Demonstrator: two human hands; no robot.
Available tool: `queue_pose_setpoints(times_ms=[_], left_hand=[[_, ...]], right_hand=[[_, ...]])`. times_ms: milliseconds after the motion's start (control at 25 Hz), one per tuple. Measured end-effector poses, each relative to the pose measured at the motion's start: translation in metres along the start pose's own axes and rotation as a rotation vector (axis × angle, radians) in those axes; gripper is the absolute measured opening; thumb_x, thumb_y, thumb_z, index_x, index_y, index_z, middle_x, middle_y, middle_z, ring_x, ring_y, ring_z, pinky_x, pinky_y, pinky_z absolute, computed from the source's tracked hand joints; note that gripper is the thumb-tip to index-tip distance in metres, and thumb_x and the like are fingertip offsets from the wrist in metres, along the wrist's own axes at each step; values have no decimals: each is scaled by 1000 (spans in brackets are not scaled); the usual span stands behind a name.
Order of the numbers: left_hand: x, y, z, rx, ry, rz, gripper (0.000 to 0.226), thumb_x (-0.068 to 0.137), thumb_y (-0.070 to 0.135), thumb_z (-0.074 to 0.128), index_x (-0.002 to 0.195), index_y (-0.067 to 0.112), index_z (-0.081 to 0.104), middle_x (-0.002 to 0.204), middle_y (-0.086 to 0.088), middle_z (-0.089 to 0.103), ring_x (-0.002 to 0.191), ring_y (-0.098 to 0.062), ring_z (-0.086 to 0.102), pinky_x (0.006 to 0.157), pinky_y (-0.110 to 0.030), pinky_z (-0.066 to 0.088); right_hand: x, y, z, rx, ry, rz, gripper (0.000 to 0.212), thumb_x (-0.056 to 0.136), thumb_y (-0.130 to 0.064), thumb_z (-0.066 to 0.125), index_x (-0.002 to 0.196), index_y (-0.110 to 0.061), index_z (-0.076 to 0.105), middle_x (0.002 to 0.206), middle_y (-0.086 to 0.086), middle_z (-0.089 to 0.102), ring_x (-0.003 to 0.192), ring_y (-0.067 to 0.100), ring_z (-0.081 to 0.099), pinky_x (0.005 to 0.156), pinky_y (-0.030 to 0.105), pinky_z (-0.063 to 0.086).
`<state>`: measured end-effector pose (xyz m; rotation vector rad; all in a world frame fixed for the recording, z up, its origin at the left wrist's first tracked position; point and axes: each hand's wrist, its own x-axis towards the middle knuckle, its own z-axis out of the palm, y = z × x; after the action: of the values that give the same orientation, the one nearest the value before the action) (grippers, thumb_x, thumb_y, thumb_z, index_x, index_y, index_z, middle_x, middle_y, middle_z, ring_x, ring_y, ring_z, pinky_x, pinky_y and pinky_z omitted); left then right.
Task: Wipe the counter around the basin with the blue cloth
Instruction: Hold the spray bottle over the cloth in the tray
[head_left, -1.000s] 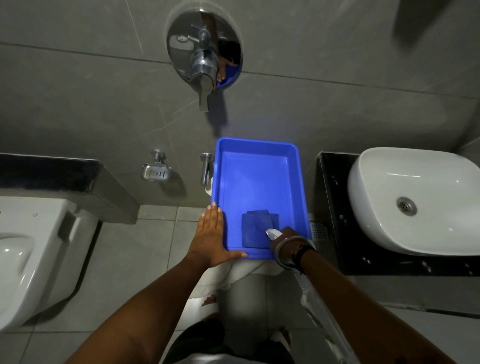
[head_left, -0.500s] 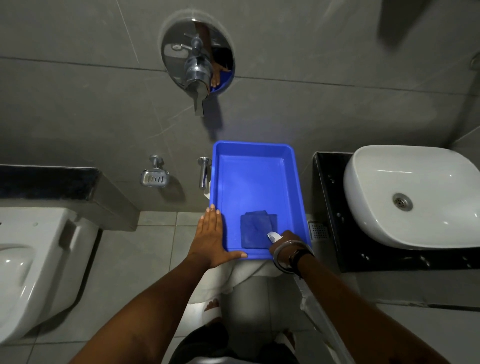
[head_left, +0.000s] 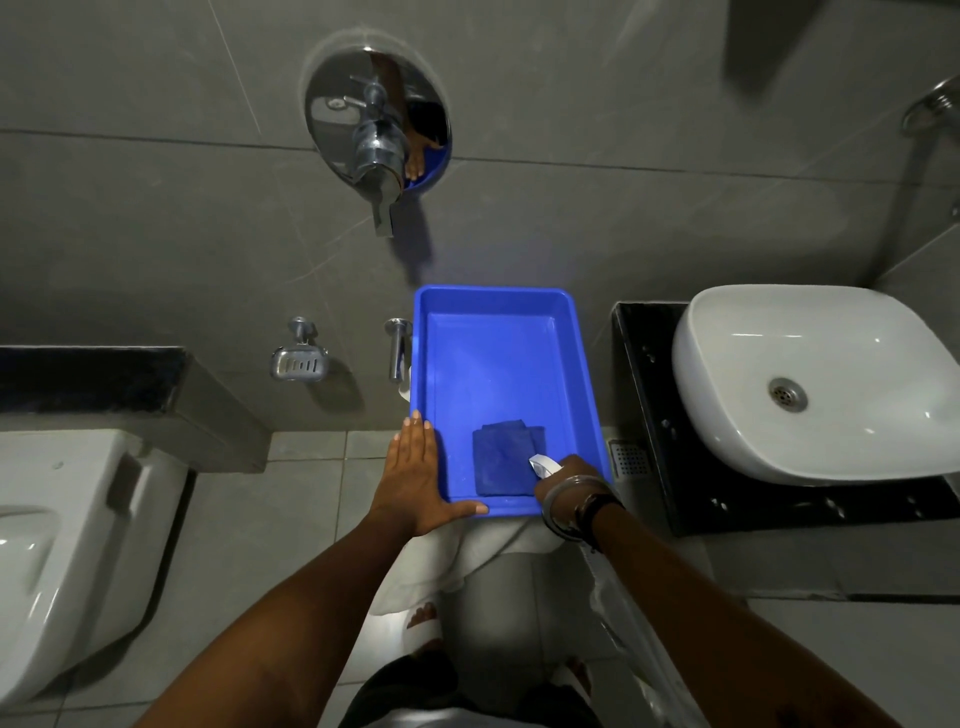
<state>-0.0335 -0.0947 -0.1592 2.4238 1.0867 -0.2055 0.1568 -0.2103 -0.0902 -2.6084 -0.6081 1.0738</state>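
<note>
The folded blue cloth (head_left: 501, 460) lies in the near part of a blue plastic tray (head_left: 498, 358), which is held in the air in front of me. My left hand (head_left: 415, 478) lies flat against the tray's left side, with its thumb along the near rim. My right hand (head_left: 569, 475) grips the tray's near right corner, and a small white object (head_left: 540, 462) sticks out from its fingers over the cloth's edge. To the right, the white basin (head_left: 727, 364) sits on a black counter (head_left: 644, 395).
A white toilet (head_left: 62, 530) stands at the left under a dark ledge (head_left: 88, 374). A chrome mixer tap (head_left: 376, 135), a soap dish (head_left: 298, 361) and a small tap (head_left: 397, 345) project from the grey wall. A floor drain (head_left: 628, 457) sits beside the counter.
Both hands and the tray keep the same hold and place. Only the view has drifted slightly.
</note>
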Motion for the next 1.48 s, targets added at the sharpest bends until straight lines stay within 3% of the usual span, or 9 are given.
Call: queue_pose_setpoints(times_ms=[160, 360, 480, 800, 1040, 1160, 1320, 1400, 1480], left_hand=[[0, 0, -1, 1, 0, 4, 150, 54, 102, 40, 155, 1, -10, 164, -19, -17, 152, -32, -17, 123, -44, -7], [1, 0, -1, -5, 4, 4, 152, 53, 103, 38, 155, 1, -10, 164, -20, -17, 152, -31, -19, 123, -44, -8], [0, -1, -2, -13, 1, 11, 152, 52, 103, 37, 155, 1, -10, 164, -20, -18, 152, -32, -18, 123, -45, -7], [1, -1, -3, -15, 12, 21, 150, 55, 100, 43, 155, 2, -12, 164, -18, -20, 151, -31, -21, 121, -42, -11], [7, -5, 2, -74, 15, 0, 152, 52, 102, 42, 155, 7, -16, 163, -15, -24, 150, -29, -22, 120, -40, -12], [5, -5, 5, -87, 9, 7, 149, 52, 102, 40, 154, 10, -18, 161, -11, -29, 148, -27, -27, 119, -39, -13], [13, 3, -8, -27, 107, 128, 108, 81, 76, 51, 157, 10, 11, 166, -14, -8, 154, -29, -7, 124, -40, -4], [27, 19, -18, -114, 175, 129, 70, 93, 51, 57, 147, 10, 41, 159, -18, 31, 146, -35, 31, 121, -43, 25], [40, 36, -23, -289, 146, -88, 46, 94, 37, 60, 129, 8, 55, 136, -16, 51, 122, -37, 53, 98, -44, 45]], right_hand=[[-5, -2, -3, 14, -43, 20, 40, 86, -52, 52, 81, -12, 55, 65, -1, 49, 55, 12, 46, 68, 26, 39], [-35, -39, -46, -36, 7, -283, 24, 85, -27, 53, 100, -11, 64, 81, 17, 60, 71, 30, 59, 59, 24, 40], [-65, -86, -93, 289, 134, -465, 12, 80, -10, 57, 84, -4, 67, 78, 18, 65, 72, 26, 61, 69, 33, 46], [-17, -200, -132, 643, 423, -771, 34, 72, 6, 51, 102, -3, 66, 102, 20, 70, 77, 19, 59, 70, 27, 48], [68, -235, -81, 579, 425, -708, 40, 76, 7, 49, 113, 1, 61, 108, 23, 67, 94, 35, 62, 72, 22, 45], [94, -237, -80, 596, 452, -618, 34, 78, 1, 50, 111, 0, 60, 100, 23, 65, 80, 30, 58, 68, 27, 46], [108, -212, -93, 550, 333, -592, 54, 77, -15, 68, 125, -3, 49, 118, 18, 56, 103, 30, 56, 97, 44, 47], [112, -170, -81, 336, 363, -519, 72, 74, -28, 75, 133, -3, 42, 136, 22, 45, 123, 30, 47, 106, 38, 39], [109, -113, -48, 153, 322, -371, 72, 75, -34, 74, 130, 0, 44, 136, 25, 42, 124, 37, 46, 103, 40, 38]])
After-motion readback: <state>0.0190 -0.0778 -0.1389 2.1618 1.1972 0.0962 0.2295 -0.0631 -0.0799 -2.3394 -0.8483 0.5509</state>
